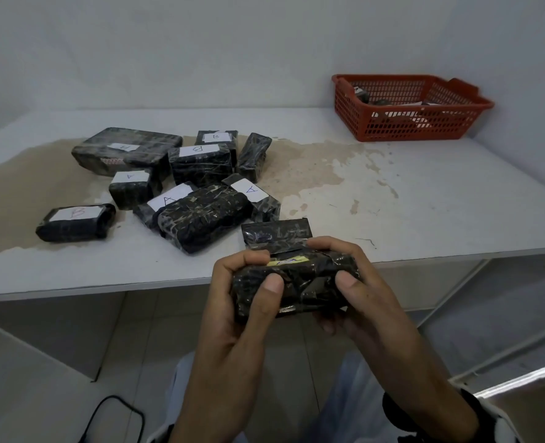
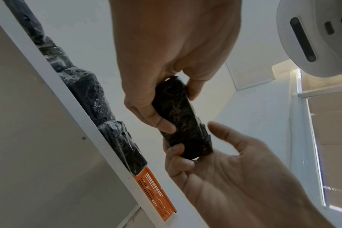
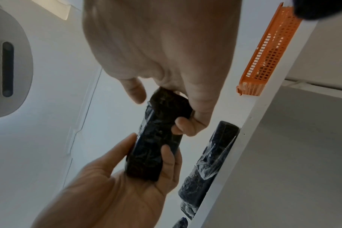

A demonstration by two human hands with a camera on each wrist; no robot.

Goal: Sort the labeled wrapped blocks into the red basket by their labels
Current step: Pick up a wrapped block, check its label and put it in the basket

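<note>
I hold one black wrapped block [image 1: 296, 282] with a yellow label on its top face, just in front of the table's near edge. My left hand [image 1: 263, 270] grips its left end and my right hand [image 1: 344, 266] grips its right end, thumbs on the near side. The left wrist view shows the block [image 2: 182, 117] between the left hand [image 2: 176, 106] and the right hand [image 2: 195, 138]. The right wrist view shows the block [image 3: 158, 146] the same way. The red basket [image 1: 411, 129] stands at the table's far right with a few dark blocks [image 1: 364, 95] inside.
Several black wrapped blocks with white A and B labels lie heaped on the white table [image 1: 424, 193], left of centre. One block with no label showing [image 1: 276, 233] lies just beyond my hands. A black cable [image 1: 114, 417] runs on the floor at lower left.
</note>
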